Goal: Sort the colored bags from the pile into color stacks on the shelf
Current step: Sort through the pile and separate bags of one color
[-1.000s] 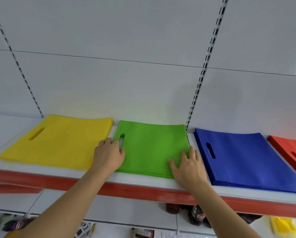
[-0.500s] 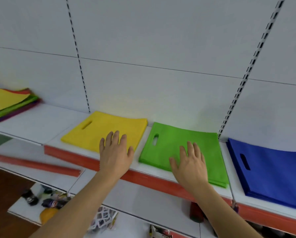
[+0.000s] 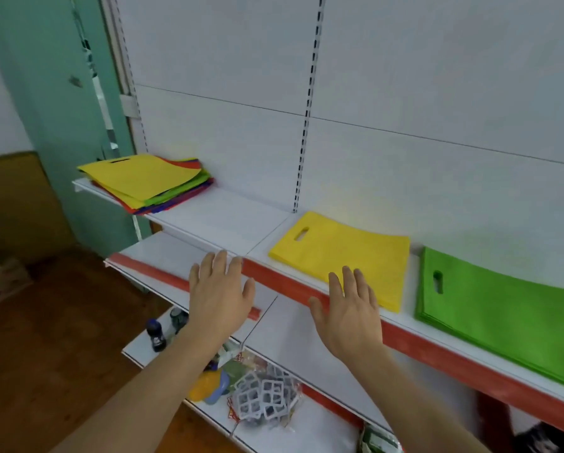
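A mixed pile of colored bags, yellow on top with green, red and blue edges showing beneath, lies at the far left end of the white shelf. Further right on the same shelf sit a yellow stack and a green stack. My left hand hovers with straight fingers in front of the shelf's red edge, holding nothing. My right hand is likewise spread and empty, just in front of the yellow stack's near corner.
A lower white shelf holds a dark bottle, a yellow and blue toy and packaged goods in white netting. A green wall post and wooden floor lie to the left.
Both hands have left the green stack and moved left, empty. The view has swung left, bringing the mixed pile into sight and the blue and red stacks out of frame.
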Demonstrator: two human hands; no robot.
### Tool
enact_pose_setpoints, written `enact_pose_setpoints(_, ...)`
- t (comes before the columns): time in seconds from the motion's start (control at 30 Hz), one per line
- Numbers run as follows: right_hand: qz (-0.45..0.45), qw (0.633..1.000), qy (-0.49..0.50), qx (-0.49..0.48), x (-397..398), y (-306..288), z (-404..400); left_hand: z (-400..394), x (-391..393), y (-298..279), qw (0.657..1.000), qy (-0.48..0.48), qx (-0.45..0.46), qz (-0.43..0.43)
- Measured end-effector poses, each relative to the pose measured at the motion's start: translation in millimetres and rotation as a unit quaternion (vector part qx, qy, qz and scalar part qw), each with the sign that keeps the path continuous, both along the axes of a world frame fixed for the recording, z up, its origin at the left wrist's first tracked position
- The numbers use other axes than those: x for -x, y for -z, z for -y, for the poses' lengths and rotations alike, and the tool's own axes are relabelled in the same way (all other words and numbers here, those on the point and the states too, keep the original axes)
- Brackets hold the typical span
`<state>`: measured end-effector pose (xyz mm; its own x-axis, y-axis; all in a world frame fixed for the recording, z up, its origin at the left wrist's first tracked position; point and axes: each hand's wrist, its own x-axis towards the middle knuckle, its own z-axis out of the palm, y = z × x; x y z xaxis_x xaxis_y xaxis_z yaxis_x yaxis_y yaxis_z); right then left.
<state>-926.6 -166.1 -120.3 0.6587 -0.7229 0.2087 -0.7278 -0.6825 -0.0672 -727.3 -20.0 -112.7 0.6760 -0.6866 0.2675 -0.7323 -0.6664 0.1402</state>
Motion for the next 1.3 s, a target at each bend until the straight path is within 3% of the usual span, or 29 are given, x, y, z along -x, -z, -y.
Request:
enact_pose_setpoints(0.33, 0.003, 0.994, -0.108, 0.008, -172.0, 1.4, -49.7, -81.7, -123.8, 4.8, 0.997, -0.079, 0.021, -0.019)
enact_pose_setpoints(0.67, 0.052, 0.983, -0.176, -0.013, -358.0, -8.6, -48.9, -92.3, -274.6, -10.4, 0.992, -0.125, 0.022, -0.003)
enact_pose_setpoints(0.97, 0.032, 0.985, -0.169, 0.004, -470.1, -9.4, -44.9, -100.9, -382.9, -1.7, 0.989, -0.141, 0.037, -0.020)
enact_pose_setpoints(1.3, 0.015, 0.997, -0.077, 0.020, -584.7, -5.2, -69.0, -117.8, -524.0, -5.3, 0.997, -0.064, 0.050, -0.011)
